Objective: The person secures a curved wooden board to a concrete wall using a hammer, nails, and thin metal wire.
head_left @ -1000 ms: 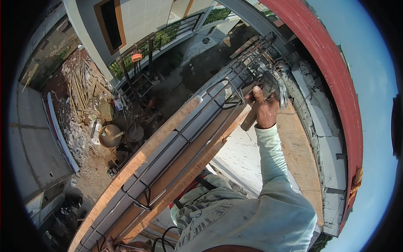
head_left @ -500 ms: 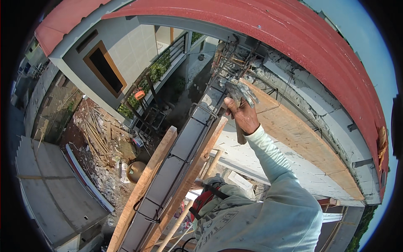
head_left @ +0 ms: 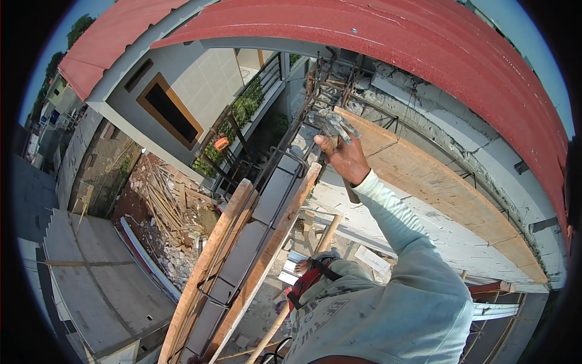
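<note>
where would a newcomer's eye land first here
Probably on the red roof, arching across the top. Next, the right hand gripping a hammer, above and right of centre, then the steel cage slanting along two boards, lower left of centre.

Daylight falls on a red roof (head_left: 388, 33) and a pale wall (head_left: 206, 76) with a wood-framed window (head_left: 170, 111). Greenery (head_left: 247, 103) grows near the wall; rubble (head_left: 173, 258) litters the ground (head_left: 134, 193); blue sky (head_left: 535, 39) shows beyond.

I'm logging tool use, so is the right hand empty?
No, the bare right hand grips a grey-headed hammer with a brownish handle.
</note>
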`<state>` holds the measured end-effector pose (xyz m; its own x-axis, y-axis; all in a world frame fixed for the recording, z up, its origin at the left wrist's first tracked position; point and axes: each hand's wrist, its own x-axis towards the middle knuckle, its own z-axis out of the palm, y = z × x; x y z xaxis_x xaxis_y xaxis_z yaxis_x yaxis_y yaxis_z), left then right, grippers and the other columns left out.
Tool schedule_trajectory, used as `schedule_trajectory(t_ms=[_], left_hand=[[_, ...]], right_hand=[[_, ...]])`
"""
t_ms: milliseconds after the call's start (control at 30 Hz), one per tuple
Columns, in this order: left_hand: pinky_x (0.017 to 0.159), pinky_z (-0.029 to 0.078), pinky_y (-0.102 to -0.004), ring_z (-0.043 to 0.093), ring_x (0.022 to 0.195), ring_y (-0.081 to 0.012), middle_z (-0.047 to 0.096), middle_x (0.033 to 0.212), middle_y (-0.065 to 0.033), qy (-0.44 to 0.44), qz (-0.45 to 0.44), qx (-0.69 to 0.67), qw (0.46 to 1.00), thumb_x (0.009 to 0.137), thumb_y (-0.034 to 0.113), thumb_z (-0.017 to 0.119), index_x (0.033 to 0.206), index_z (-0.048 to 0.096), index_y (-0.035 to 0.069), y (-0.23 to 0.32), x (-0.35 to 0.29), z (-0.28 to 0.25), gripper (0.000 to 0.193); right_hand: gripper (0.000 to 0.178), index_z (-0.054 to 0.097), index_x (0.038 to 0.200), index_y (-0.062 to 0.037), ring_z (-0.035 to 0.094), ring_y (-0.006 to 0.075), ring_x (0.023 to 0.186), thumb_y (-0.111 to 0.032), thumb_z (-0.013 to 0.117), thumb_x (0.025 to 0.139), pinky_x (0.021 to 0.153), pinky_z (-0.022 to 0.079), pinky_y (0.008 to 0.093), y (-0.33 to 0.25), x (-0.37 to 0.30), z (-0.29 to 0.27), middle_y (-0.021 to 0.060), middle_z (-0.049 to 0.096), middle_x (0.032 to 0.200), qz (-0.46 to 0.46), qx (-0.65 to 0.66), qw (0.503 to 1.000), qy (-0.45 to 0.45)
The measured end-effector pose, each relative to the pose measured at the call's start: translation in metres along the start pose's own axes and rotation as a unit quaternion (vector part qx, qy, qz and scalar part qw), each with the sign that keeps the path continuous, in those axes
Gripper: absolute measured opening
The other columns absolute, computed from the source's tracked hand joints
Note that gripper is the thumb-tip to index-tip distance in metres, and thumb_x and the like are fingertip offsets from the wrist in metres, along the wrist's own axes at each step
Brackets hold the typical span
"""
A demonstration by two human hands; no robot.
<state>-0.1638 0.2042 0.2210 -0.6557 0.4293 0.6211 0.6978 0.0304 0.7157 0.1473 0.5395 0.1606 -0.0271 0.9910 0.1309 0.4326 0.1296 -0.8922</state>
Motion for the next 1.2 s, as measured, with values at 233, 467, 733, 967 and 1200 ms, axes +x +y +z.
schedule_trajectory(t_ms=[233,467,733,967,1200], left_hand=[[0.058,0.041,-0.0275,0.053,0.070,-0.0155,0.057,0.083,-0.0125,-0.056,-0.060,-0.178,0.981,0.097,0.036,0.044,0.084,0.046,0.004,0.042,0.007,-0.004,0.034],[0.054,0.040,-0.0244,0.051,0.066,-0.0127,0.057,0.079,-0.0100,-0.155,-0.112,-0.287,0.939,0.097,0.034,0.048,0.085,0.047,0.005,0.068,0.004,0.013,0.032],[0.073,0.039,-0.0269,0.046,0.075,-0.0140,0.052,0.082,-0.0064,-0.278,-0.083,-0.102,0.951,0.095,0.014,0.053,0.088,0.050,0.000,0.064,-0.005,0.068,0.016],[0.069,0.039,-0.0263,0.047,0.072,-0.0132,0.055,0.079,-0.0056,-0.270,-0.019,-0.056,0.961,0.096,0.021,0.053,0.088,0.053,0.000,0.065,-0.007,0.096,0.023],[0.074,0.044,-0.0379,0.059,0.077,-0.0323,0.062,0.088,-0.0172,-0.328,0.017,0.020,0.944,0.091,0.008,0.054,0.090,0.054,-0.001,0.072,-0.018,0.113,0.009]], right_hand=[[0.045,0.054,0.119,-0.0025,0.051,0.0104,0.053,-0.035,0.063,0.089,0.051,0.044,0.0267,0.013,0.006,-0.002,0.0043,0.059,0.076,-0.085,-0.003,0.996,0.012],[0.045,0.058,0.111,-0.0009,0.057,0.0340,0.062,-0.040,0.058,0.090,0.063,0.046,0.0417,0.016,0.009,0.004,0.0209,0.060,0.074,-0.177,-0.068,0.979,0.081],[0.039,0.055,0.120,-0.0023,0.055,0.0133,0.048,-0.026,0.061,0.090,0.050,0.047,0.0293,0.020,0.007,0.005,0.0101,0.064,0.081,-0.121,0.012,0.991,0.050],[0.037,0.054,0.119,-0.0024,0.054,0.0108,0.050,-0.025,0.062,0.090,0.049,0.046,0.0280,-0.003,-0.003,0.001,0.0064,0.060,0.079,-0.057,0.132,0.990,0.007],[0.033,0.057,0.109,-0.0004,0.047,0.0088,0.050,-0.026,0.064,0.090,0.047,0.041,0.0255,0.003,-0.004,0.005,0.0012,0.054,0.069,-0.074,0.117,0.990,0.013]])
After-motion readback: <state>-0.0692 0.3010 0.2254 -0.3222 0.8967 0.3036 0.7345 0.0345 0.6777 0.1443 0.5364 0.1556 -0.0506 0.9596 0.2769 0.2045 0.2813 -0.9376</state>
